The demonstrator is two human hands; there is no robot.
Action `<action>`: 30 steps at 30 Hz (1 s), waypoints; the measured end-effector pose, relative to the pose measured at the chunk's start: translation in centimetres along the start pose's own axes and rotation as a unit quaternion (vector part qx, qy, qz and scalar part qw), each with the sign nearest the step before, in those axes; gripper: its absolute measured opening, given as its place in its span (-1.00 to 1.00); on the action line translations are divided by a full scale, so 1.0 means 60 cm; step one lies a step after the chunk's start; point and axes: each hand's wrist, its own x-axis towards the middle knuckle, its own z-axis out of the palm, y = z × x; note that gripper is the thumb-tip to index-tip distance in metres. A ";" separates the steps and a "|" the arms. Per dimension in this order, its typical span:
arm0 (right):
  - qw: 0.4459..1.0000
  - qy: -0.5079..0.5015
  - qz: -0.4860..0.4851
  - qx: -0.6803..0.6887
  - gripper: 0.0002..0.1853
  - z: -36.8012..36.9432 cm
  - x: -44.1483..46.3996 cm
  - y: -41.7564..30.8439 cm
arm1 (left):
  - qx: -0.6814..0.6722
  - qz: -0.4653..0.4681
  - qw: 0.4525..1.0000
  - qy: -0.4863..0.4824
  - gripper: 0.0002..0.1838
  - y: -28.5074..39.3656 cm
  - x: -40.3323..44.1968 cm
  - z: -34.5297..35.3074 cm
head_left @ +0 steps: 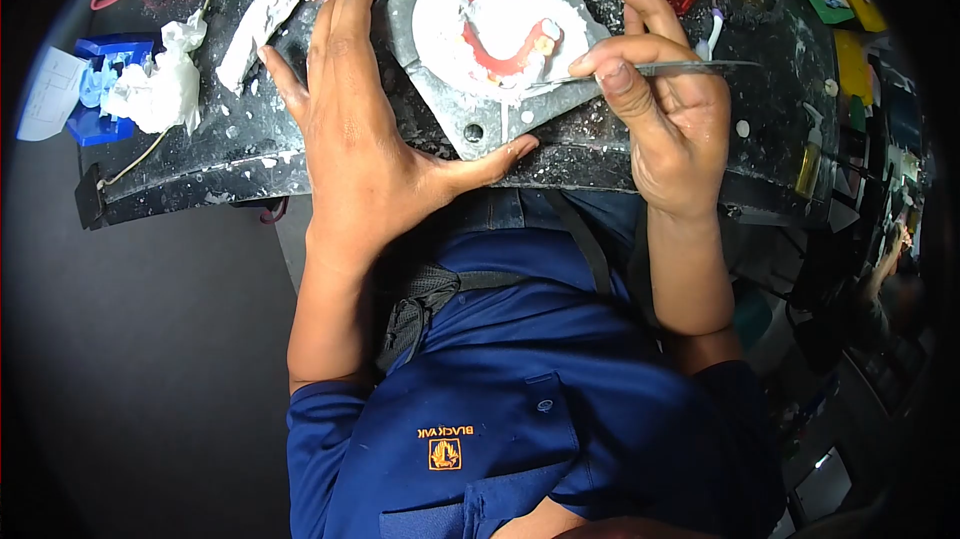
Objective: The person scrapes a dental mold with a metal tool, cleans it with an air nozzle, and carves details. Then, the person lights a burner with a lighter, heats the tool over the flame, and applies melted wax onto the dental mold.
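Thumb and forefinger of the right hand (680, 129) pinch firmly together on a slim metal spatula (735, 65), while the left hand (350, 134) spreads wide with nothing in it. On the spattered black worktop (240, 124), between the two hands, lies a grey grooved plate (465, 109); I judge it stiff and heavy, best taken by its outer edges. The left thumb is at its near edge — from my remote view I cannot tell whether it touches. On the plate sits a round mound of white plaster (505, 17), probably smeary if wet; how far it has set, I cannot see. Bedded in it is the red horseshoe-shaped dental arch (490, 57), which looks waxy — I would expect it to dent easily, so I would steady the plate instead. For the spatula, likely light and slightly springy, I would grip close to the working tip.
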 end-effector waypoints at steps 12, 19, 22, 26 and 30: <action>0.999 -0.018 0.007 -0.033 -0.85 0.005 -0.006 -0.005 | 0.006 0.005 1.000 -0.002 0.48 -0.001 0.000 -0.001; 1.000 -0.009 0.011 0.020 -0.79 -0.014 -0.001 0.009 | -0.002 0.000 1.000 -0.015 0.46 -0.001 0.003 -0.004; 1.000 -0.007 0.013 0.023 -0.79 -0.014 0.001 0.008 | -0.004 0.003 1.000 -0.012 0.46 -0.002 0.004 -0.003; 1.000 -0.024 0.016 0.013 -0.81 -0.012 0.004 0.011 | 0.007 0.004 1.000 -0.022 0.47 -0.003 0.006 -0.004; 0.999 -0.043 0.016 -0.002 -0.82 -0.016 0.006 0.016 | 0.006 0.003 1.000 -0.024 0.49 -0.004 0.006 -0.005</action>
